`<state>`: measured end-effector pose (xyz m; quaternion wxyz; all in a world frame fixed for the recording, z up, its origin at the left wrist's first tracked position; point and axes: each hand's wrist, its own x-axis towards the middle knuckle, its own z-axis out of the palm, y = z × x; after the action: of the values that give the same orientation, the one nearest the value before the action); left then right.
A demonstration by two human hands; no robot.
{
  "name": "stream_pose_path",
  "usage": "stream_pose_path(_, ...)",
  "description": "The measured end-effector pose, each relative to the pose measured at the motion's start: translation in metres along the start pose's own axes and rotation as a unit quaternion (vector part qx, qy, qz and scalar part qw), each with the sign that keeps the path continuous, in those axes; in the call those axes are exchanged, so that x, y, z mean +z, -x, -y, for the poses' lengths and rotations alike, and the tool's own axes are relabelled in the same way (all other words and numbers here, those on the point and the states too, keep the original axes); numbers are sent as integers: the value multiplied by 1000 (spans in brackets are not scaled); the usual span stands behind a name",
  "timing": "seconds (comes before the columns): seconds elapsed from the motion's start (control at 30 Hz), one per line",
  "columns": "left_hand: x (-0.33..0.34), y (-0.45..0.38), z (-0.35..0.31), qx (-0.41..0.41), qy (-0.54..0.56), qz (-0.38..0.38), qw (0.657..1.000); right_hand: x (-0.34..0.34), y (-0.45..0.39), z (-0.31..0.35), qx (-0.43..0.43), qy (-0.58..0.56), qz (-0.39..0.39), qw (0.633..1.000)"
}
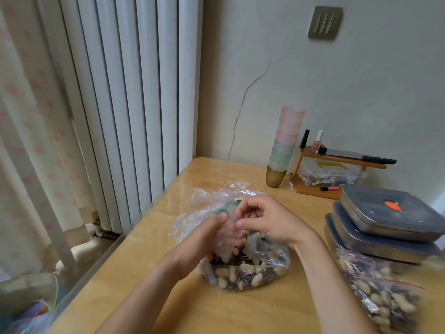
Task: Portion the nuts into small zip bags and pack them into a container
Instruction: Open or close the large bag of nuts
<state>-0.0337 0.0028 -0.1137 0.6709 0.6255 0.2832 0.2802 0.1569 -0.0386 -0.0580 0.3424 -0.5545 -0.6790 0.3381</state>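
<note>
Head view: big bag of nuts [248, 268] sits mid-desk [240, 312], mouth up so nothing spills. Left hand [204, 239] reaches into that mouth; its grip is hidden by plastic, cannot tell. Right hand [267, 220], just above the bag, pinches thin clear plastic, likely a small zip bag held open. Right of the big bag: filled zip bags [378, 292], then stacked containers [387, 225], close for packing.

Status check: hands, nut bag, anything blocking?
Left hand and right hand both pinching plastic at big nut bag mouth. Filled zip bags wait right, beside stacked containers. Nothing blocking.
</note>
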Motion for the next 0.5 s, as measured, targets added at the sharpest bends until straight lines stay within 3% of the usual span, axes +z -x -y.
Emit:
stream_pose_path(0.1, -9, 7, -1, -21, 6, 55, 998, 0, 3, 3, -14, -4, 24, 1000)
stream_pose_path(0.2, -3, 22, -5, -4, -26, 56, 998, 2, 5, 7, -22, 7, 54, 998)
stream_pose_path(0.33, -3, 18, -5, 53, -44, -11, 998, 1, 9, 16, -16, 25, 71, 997)
stream_pose_path(0.5, -2, 14, 3, 140, -170, -105, 970, 6, 8, 23, 17, 61, 38, 997)
